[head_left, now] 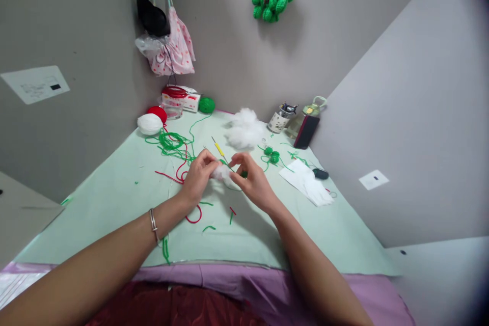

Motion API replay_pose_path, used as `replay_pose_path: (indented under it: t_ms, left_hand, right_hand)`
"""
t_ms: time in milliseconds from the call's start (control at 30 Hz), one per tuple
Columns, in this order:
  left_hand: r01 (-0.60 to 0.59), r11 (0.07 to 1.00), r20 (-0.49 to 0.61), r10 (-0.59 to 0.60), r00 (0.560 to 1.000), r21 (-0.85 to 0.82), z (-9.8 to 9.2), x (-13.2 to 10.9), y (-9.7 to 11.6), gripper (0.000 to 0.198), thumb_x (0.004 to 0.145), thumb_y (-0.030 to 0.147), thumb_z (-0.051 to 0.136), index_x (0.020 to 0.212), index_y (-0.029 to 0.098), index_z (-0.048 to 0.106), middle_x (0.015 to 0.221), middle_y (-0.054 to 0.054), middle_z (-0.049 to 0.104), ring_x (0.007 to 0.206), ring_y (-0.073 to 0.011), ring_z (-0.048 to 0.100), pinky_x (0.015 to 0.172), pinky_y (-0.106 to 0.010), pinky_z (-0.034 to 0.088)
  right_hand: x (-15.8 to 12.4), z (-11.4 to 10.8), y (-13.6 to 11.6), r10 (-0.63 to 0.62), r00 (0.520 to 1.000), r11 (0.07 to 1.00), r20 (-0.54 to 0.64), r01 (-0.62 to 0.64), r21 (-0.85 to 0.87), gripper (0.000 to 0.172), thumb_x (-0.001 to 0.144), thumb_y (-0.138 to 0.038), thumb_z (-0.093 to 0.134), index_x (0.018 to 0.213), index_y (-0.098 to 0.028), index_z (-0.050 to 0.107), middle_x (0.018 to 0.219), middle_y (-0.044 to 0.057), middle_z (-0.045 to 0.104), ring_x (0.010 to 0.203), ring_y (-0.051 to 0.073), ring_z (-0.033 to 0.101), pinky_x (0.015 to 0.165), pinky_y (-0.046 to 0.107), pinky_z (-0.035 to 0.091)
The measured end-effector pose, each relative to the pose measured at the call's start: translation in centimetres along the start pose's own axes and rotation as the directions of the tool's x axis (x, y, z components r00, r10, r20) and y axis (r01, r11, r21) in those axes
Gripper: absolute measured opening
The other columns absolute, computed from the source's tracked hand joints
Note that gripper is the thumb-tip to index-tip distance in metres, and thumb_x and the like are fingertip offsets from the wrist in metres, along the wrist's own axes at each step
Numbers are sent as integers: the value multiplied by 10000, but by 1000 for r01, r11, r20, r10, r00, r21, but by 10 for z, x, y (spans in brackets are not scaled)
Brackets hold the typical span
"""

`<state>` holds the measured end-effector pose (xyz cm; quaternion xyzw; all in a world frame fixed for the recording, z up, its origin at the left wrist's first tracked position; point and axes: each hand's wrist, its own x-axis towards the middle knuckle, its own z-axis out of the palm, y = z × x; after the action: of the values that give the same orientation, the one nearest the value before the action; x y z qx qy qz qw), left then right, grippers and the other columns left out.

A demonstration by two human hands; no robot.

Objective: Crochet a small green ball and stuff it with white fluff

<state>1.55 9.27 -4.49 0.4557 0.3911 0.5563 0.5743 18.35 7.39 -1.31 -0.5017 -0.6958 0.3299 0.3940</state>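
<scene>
Both of my hands meet over the middle of the table. My left hand (pixel 200 174) is closed in a pinch on a tuft of white stuffing (pixel 221 174). Some green shows at the top of the tuft, partly hidden by the fingers. From the right, my right hand (pixel 252 182) curls its thumb and fingers towards the tuft, with green yarn at the fingertips. Just beyond the hands lies a crochet hook (pixel 219 148) with a yellow handle. A fluffy heap of stuffing (pixel 246 130) sits further back.
Tangled green yarn (pixel 171 143), a white yarn ball (pixel 150 124) and a green ball (pixel 207 105) lie left and behind. Small green crocheted pieces (pixel 272 155), white paper (pixel 307 183), a phone (pixel 306 132) and a pen cup (pixel 280 119) are right. Yarn scraps (pixel 209 227) lie in front.
</scene>
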Motion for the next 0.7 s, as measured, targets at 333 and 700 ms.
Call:
replay_pose_path:
  t_ms: [333, 700]
  left_hand:
    - [69, 995, 89, -63, 994, -65, 3, -4, -2, 237, 720, 296, 762, 882, 210, 611, 808, 39, 577, 661, -121, 567, 582, -244, 515]
    - [116, 988, 214, -91, 972, -105, -4, -4, 3, 323, 770, 406, 819, 955, 191, 663, 977, -23, 658, 871, -176, 665, 801, -310, 558]
  right_hand:
    - [1, 8, 7, 118, 993, 992, 26, -119, 35, 291, 842, -455, 579, 697, -203, 586, 584, -53, 418, 574, 113, 333, 550, 279, 245]
    - [3, 10, 13, 144, 985, 989, -99, -139, 52, 344, 799, -507, 629, 641, -214, 541, 549, -63, 407, 542, 101, 299, 535, 279, 210]
